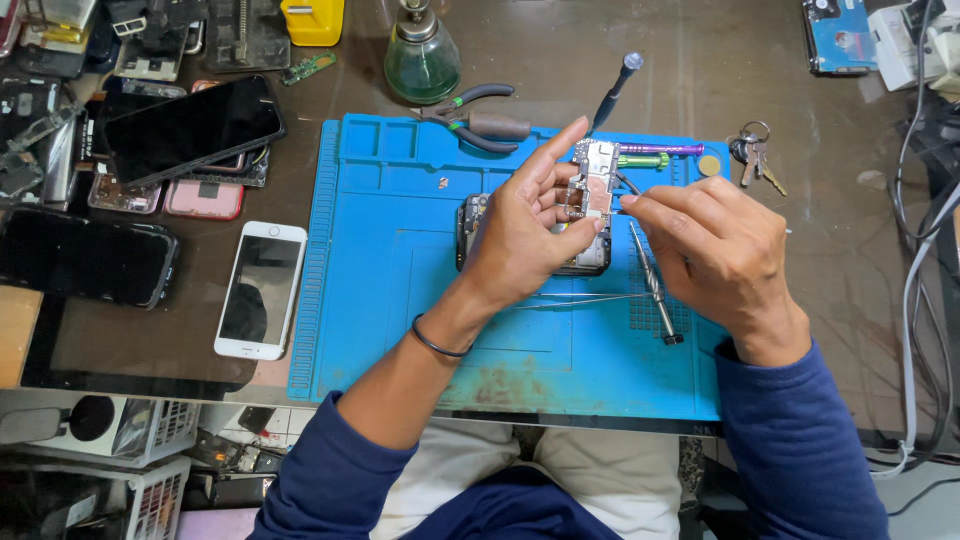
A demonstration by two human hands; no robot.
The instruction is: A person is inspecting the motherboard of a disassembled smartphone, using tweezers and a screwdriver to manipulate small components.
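Circuit board (592, 180) stands upright, long axis vertical, pinched in the left hand (525, 225) above the blue mat (380, 250); the right hand (715, 245), fingertips pressed together, touches its right edge.

Left hand (525, 225) raised, fingers pinched, right hand (715, 255) pinching beside it

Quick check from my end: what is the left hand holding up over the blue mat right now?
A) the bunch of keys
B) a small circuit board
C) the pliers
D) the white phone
B: the left hand pinches a small circuit board above the blue mat, while the right hand works at its edge.
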